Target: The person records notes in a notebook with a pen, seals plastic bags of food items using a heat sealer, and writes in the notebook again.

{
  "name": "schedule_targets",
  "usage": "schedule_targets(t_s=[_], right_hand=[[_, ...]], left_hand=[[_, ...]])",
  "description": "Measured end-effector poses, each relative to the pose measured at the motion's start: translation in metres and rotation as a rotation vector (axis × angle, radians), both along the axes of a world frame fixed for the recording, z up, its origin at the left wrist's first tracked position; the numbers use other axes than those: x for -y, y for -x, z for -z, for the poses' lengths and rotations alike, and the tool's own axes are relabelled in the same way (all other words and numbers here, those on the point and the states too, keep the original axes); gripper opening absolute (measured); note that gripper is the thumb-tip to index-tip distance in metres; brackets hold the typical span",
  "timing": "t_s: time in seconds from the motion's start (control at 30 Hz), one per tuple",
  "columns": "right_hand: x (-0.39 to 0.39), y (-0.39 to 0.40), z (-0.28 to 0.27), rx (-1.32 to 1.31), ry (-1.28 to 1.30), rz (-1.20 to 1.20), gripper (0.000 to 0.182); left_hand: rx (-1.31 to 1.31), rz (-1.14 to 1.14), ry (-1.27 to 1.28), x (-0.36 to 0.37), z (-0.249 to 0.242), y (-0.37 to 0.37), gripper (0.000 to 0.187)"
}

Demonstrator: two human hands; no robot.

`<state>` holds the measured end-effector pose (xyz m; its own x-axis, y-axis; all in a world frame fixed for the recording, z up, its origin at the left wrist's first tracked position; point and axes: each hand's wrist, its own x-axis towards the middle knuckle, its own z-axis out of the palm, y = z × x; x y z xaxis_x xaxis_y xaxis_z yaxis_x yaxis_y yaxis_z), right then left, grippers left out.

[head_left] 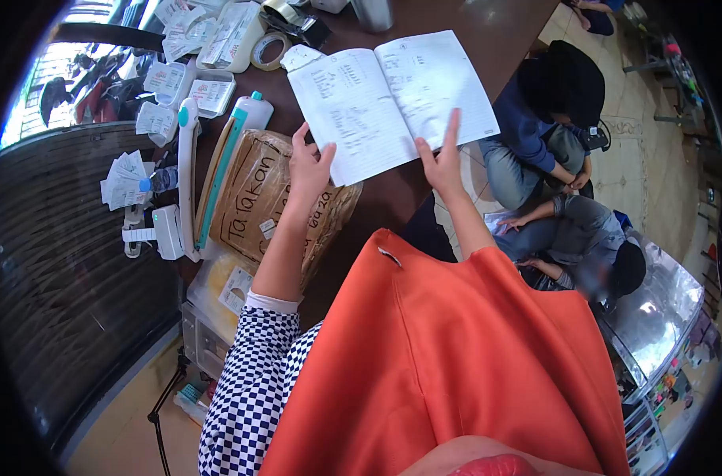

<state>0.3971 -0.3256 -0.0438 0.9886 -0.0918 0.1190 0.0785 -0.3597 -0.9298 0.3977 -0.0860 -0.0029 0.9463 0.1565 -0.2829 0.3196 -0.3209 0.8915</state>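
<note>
An open notebook (pixel 353 103) with handwriting on both lined pages is spread over the dark brown table. My left hand (pixel 309 170) grips its lower left edge, thumb along the page border and the other fingers partly hidden. At the lower edge near the spine, my right hand (pixel 443 163) holds the notebook with the thumb on the paper and one finger stretched up over the right page. Beneath my left forearm lies a taped cardboard piece (pixel 246 178) with black handwriting reading "Tatakan".
Left of the cardboard are a long white-and-teal device (pixel 222 174), a small white box (pixel 168 230) and stacks of printed cards (pixel 210 94). A tape roll (pixel 270 51) and tape dispenser (pixel 305 28) stand behind. Two people (pixel 528 143) sit on the floor at right.
</note>
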Motion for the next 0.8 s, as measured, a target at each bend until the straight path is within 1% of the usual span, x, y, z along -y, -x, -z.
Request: schedule_targets(t_s=[0.03,0.07,0.1,0.13,0.17,0.2,0.23,0.27,0.3,0.33,0.4,0.43,0.47,0.5,0.53,0.57,0.6,0.63,0.67,0.73,0.77,0.8], right_hand=[[-0.003,0.001,-0.003,-0.004,0.011,-0.114,0.083],[-0.005,0.003,-0.006,-0.006,0.009,-0.112,0.083],[-0.006,0.005,-0.01,-0.085,-0.163,-0.239,0.08],[-0.007,0.005,-0.013,-0.163,-0.335,-0.367,0.078],[0.0,0.006,-0.013,-0.258,-0.285,-0.406,0.072],[0.005,0.005,-0.009,-0.259,-0.284,-0.406,0.072],[0.009,0.003,-0.003,-0.157,-0.169,-0.288,0.073],[0.015,0.001,0.004,-0.055,-0.054,-0.17,0.073],[0.026,-0.004,0.003,-0.049,0.164,-0.099,0.086],[0.03,-0.008,0.005,-0.049,0.169,-0.102,0.086],[0.038,-0.013,0.01,-0.222,0.747,0.275,0.102],[0.045,-0.016,0.017,-0.262,0.64,0.256,0.111],[0.049,-0.017,0.023,-0.259,0.644,0.247,0.111],[0.049,-0.017,0.022,-0.234,0.54,0.228,0.109],[0.047,-0.019,0.023,-0.208,0.434,0.205,0.107],[0.044,-0.02,0.024,-0.208,0.432,0.192,0.107],[0.041,-0.022,0.024,-0.136,0.462,0.209,0.093],[0.039,-0.024,0.024,-0.063,0.491,0.23,0.08],[0.036,-0.023,0.024,-0.062,0.491,0.228,0.08],[0.024,-0.016,0.021,-0.106,0.066,0.005,0.047],[0.012,-0.014,0.018,0.077,0.144,0.011,0.032],[0.002,-0.011,0.013,-0.064,0.012,-0.076,0.035]], left_hand=[[0.001,0.002,-0.001,0.0,-0.003,-0.002,0.064],[-0.068,-0.124,0.236,-0.002,-0.006,-0.004,0.062],[-0.138,-0.249,0.471,-0.002,-0.011,-0.005,0.061],[-0.139,-0.248,0.471,-0.001,-0.014,-0.006,0.061],[-0.112,-0.264,0.448,0.002,-0.018,-0.005,0.06],[-0.083,-0.28,0.426,0.003,-0.019,-0.005,0.06],[-0.085,-0.282,0.427,0.001,-0.015,-0.006,0.06],[0.0,-0.193,0.249,0.0,-0.01,-0.007,0.061],[0.083,-0.103,0.072,0.001,-0.011,-0.008,0.063],[0.082,-0.107,0.076,0.0,-0.012,-0.011,0.063],[0.188,0.067,-0.492,-0.003,-0.015,-0.014,0.066],[0.188,0.06,-0.489,-0.007,-0.013,-0.016,0.066],[0.256,0.117,-0.606,-0.01,-0.012,-0.017,0.066],[0.32,0.173,-0.725,-0.014,-0.008,-0.016,0.066],[0.315,0.16,-0.729,-0.016,-0.004,-0.013,0.066],[0.391,0.208,-0.766,-0.018,-0.001,-0.009,0.064],[0.469,0.261,-0.802,-0.019,-0.001,-0.007,0.061],[0.483,0.291,-0.828,-0.019,-0.002,-0.004,0.059],[0.483,0.289,-0.828,-0.019,-0.002,-0.004,0.059],[0.539,0.239,-0.791,-0.018,0.0,-0.004,0.058],[0.538,0.238,-0.789,-0.018,0.0,-0.005,0.058],[0.581,0.237,-0.799,-0.019,0.002,-0.006,0.058]])
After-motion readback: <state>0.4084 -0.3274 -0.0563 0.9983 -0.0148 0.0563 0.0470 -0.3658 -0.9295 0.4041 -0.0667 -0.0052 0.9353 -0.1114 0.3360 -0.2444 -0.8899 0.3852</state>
